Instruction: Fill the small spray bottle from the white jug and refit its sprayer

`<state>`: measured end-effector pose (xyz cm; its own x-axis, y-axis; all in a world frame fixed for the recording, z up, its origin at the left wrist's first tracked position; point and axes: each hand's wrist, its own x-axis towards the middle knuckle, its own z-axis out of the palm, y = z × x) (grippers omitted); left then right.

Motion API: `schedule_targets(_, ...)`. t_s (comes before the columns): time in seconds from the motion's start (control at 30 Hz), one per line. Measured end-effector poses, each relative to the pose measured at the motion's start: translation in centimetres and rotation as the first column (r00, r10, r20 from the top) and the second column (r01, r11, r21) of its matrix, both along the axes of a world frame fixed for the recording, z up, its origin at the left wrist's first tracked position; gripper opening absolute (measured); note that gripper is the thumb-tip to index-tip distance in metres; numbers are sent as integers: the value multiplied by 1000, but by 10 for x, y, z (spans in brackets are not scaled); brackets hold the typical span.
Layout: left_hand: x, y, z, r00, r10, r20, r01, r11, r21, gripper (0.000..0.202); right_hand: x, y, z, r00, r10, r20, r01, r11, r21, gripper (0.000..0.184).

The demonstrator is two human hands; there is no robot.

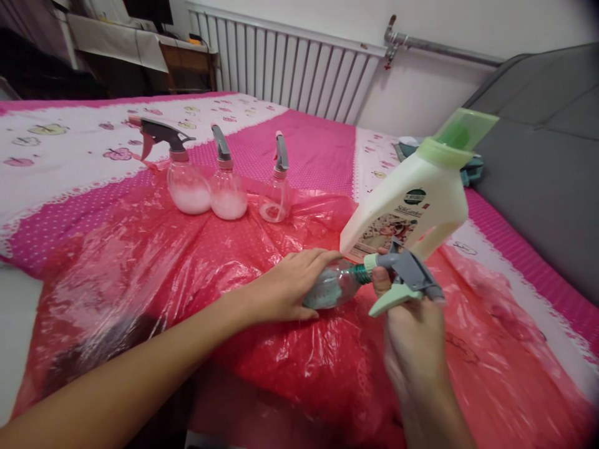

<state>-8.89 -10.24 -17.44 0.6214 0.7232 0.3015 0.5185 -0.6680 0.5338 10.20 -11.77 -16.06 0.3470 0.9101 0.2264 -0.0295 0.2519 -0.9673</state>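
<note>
My left hand (285, 284) is wrapped round the body of a small clear spray bottle (333, 288) that lies on its side on the red plastic sheet (187, 268). My right hand (409, 330), blurred by motion, grips the bottle's grey and mint-green trigger head (406, 279) at the neck. A cream detergent bottle (412, 202) with a green cap stands tilted just behind the two hands.
Three round spray bottles (187, 181) (228, 187) (277, 193) with pink collars stand in a row at the back of the sheet, two holding white liquid. The sheet covers a pink bed. A grey headboard (538, 174) is at the right, a white radiator (290, 68) behind.
</note>
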Motion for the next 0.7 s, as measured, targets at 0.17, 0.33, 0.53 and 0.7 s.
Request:
schedule_targets(0.17, 1, -1, 2, 1000, 3, 4, -3, 1000, -12, 97, 0, 0, 1, 988, 44, -148, -50, 998, -35, 33)
schedule_targets(0.33, 1, -1, 3, 1000, 5, -12, -5, 1000, -16, 97, 2, 1, -2, 992, 43, -120, -49, 998, -48, 35)
schedule_targets(0.53, 0, -1, 1, 1000, 6, 0, -6, 1000, -17, 97, 2, -1, -4, 999, 33, 21, -34, 999, 16, 32)
schedule_targets(0.7, 0, -1, 1, 1000, 8, 6, -8, 1000, -12, 97, 3, 0, -3, 991, 65, -114, -68, 997, -25, 33)
